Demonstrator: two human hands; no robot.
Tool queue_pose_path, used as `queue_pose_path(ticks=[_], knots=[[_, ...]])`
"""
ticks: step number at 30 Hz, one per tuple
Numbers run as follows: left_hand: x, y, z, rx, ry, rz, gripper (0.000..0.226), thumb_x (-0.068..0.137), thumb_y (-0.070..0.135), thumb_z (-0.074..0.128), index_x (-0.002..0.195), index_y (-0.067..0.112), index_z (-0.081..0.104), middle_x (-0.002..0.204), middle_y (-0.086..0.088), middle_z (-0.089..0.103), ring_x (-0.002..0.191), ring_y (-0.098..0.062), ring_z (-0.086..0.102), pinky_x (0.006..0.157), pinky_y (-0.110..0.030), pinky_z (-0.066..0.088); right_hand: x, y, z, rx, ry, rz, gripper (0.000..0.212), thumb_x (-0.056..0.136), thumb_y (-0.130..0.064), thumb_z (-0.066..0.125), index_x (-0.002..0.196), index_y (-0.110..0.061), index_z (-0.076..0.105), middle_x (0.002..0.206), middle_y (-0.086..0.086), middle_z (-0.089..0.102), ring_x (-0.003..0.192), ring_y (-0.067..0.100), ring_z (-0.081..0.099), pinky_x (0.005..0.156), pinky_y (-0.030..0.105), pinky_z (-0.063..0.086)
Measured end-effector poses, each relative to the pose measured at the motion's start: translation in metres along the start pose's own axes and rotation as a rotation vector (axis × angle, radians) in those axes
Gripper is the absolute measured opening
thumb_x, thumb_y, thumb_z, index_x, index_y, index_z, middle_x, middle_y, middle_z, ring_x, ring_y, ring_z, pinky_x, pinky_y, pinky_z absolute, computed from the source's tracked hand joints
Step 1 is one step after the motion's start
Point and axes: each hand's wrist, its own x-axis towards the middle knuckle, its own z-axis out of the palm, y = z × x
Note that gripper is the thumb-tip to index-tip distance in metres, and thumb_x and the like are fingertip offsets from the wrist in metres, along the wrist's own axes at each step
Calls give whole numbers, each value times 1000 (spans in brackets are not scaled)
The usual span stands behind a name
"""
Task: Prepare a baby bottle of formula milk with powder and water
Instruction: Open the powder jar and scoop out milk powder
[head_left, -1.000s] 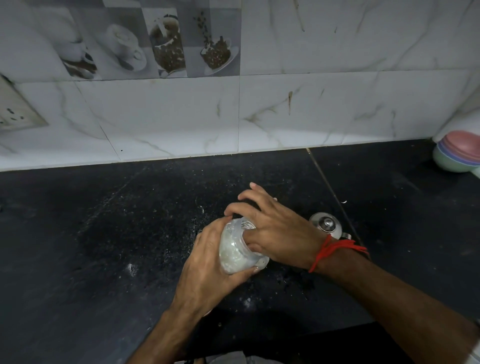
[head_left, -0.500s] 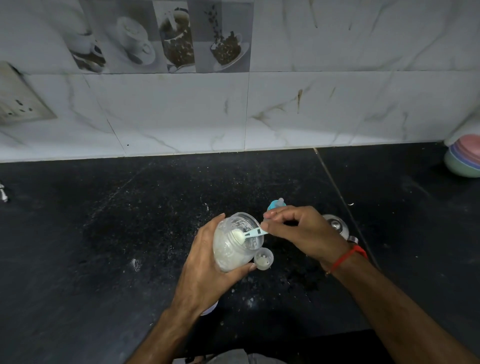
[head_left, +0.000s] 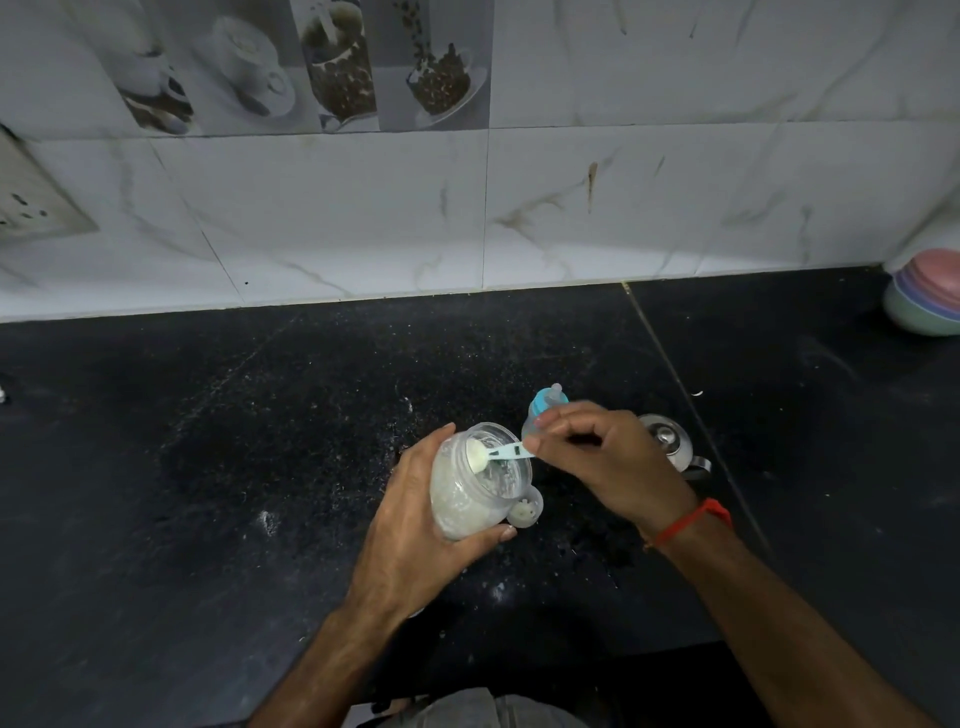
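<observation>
My left hand (head_left: 415, 535) grips a clear plastic jar (head_left: 470, 493) of white formula powder, tilted with its open mouth toward the right. My right hand (head_left: 602, 462) pinches the handle of a small pale blue scoop (head_left: 493, 455); its bowl, heaped with powder, sits at the jar's mouth. Behind my right hand stands the baby bottle (head_left: 544, 408) with a blue collar and clear teat, partly hidden by my fingers. A small round clear cap (head_left: 525, 512) lies on the counter just right of the jar's base.
The black stone counter (head_left: 260, 467) is dusted with spilled powder. A steel vessel with a knobbed lid (head_left: 670, 441) stands right of my right hand. Stacked pastel bowls (head_left: 927, 296) sit at the far right by the tiled wall. A wall socket (head_left: 31, 208) is at the left.
My right hand came off the jar's mouth and now holds the scoop with powder at the opening. The jar's mouth is open and the small cap lies beside it.
</observation>
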Motion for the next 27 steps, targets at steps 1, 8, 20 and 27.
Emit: queue_pose_path(ticks=[1,8,20,27], knots=[[0,1,0,16,0,4,111,57,65,90,148,54,27,144,24,45,132,2,49,97,-11,45,1,1,1,-218,7,-143,15,86,-34,80,84,-19,82,119,-8,67,122,12,56,110,36,45],[4,5,1,200,-54,121,107,65,66,86,153,36,33,152,16,44,135,-4,45,100,-16,39,11,-6,14,-977,-269,-632,13,86,-38,76,76,-30,78,144,-1,51,141,32,29,125,55,9],[4,-5,-10,55,50,22,109,58,70,85,148,59,25,146,34,37,134,-8,50,105,-37,53,6,-4,-9,110,-152,94,8,84,-18,82,80,-11,83,114,-2,77,118,-2,64,109,31,45],[4,-3,-6,12,29,10,109,56,71,86,144,65,22,146,22,45,135,-5,49,104,-26,49,4,9,-10,119,-109,140,7,85,-20,81,85,-13,83,114,-3,77,118,1,65,111,32,46]])
